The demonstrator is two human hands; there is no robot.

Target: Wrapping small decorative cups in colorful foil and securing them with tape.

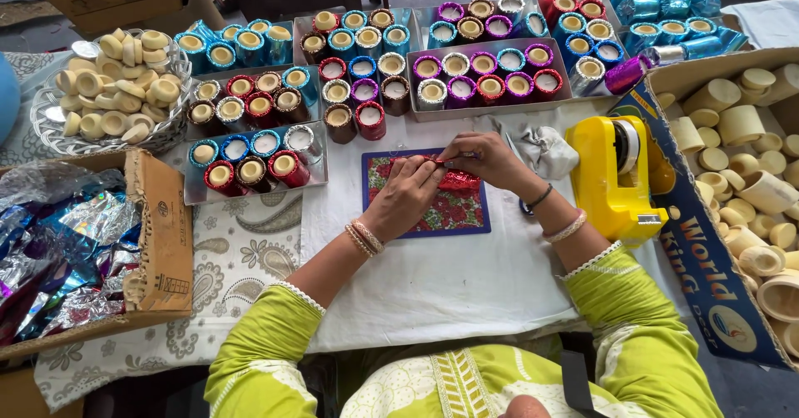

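Note:
My left hand (405, 200) and my right hand (487, 160) meet over a small floral mat with a blue border (449, 216) on the white cloth. Between their fingertips they both hold a small round piece wrapped in shiny red foil (454, 176), lying on its side. The piece is partly hidden by my fingers. Both wrists wear bangles, and my sleeves are lime green.
Trays of foil-wrapped rings (487, 72) in several colours fill the far side. A glass bowl of plain cream rings (116, 85) stands far left, a box of foil sheets (75, 243) at left. A yellow tape dispenser (620, 176) and a box of cream rings (749, 168) are at right.

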